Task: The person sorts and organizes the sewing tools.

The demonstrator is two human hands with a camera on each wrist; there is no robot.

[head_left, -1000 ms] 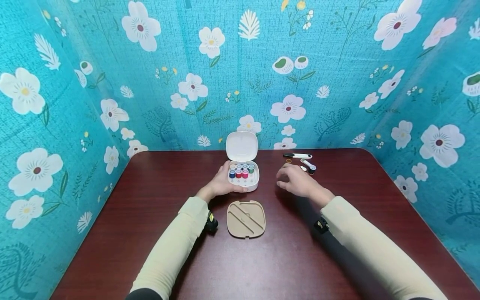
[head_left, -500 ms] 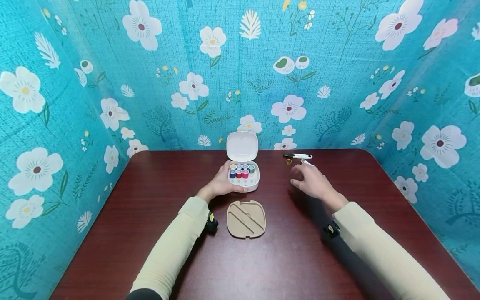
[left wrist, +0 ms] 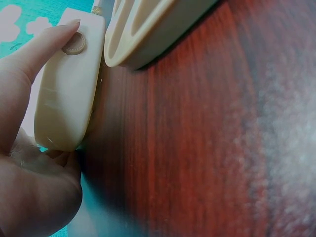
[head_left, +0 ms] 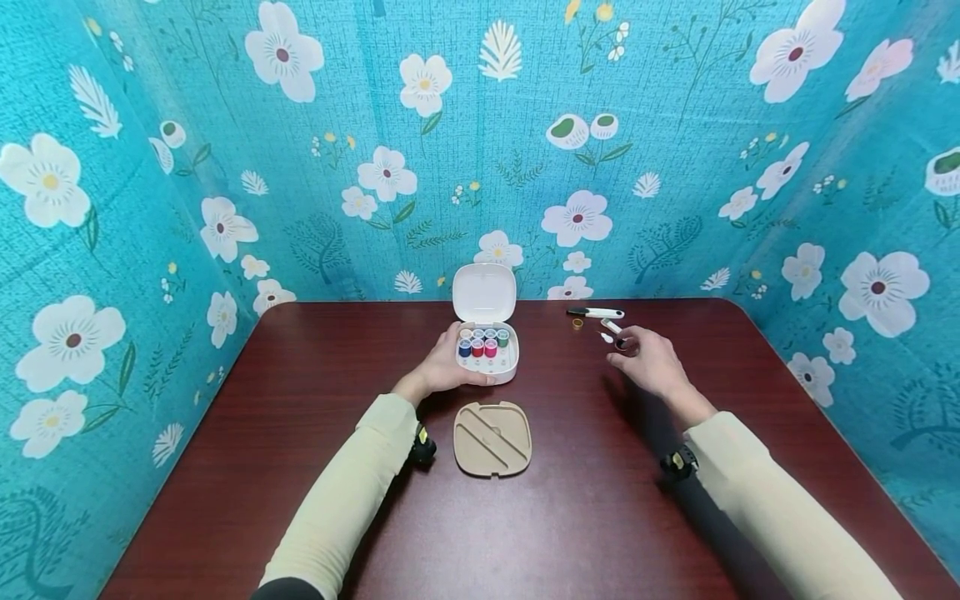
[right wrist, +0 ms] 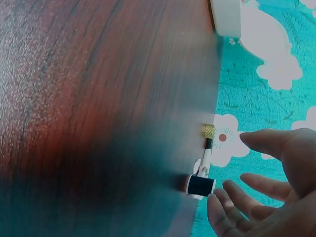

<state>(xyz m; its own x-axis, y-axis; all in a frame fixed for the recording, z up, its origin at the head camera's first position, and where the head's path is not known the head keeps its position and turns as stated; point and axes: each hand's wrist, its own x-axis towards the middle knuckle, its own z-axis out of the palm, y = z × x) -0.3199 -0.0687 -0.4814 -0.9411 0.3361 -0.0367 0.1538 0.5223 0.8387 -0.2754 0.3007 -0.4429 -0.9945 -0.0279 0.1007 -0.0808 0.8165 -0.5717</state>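
A white sewing box (head_left: pixel 508 367) stands with its lid raised, several coloured thread spools (head_left: pixel 477 348) seated inside on pegs. My left hand (head_left: pixel 442 365) grips the box at its left side, the thumb (left wrist: pixel 54 42) lying across the front beside a round catch (left wrist: pixel 74 44). My right hand (head_left: pixel 654 360) hovers at the right with fingers parted and nothing held. Just off its fingertips lies a black thread spool (right wrist: pixel 201 185), partly covered by the hand in the head view. A gold thimble (right wrist: pixel 209 131) sits farther along the table in the right wrist view.
A beige tray insert (head_left: pixel 492 440) with diagonal grooves lies in front of the box. Toward the back right are a black-and-white slim tool (head_left: pixel 596 312) and small white pieces (head_left: pixel 607 337). A flowered blue cloth (head_left: pixel 420 208) rises behind the table.
My right hand has moved to the right, away from the box and over to the black spool. My left hand stays on the box.
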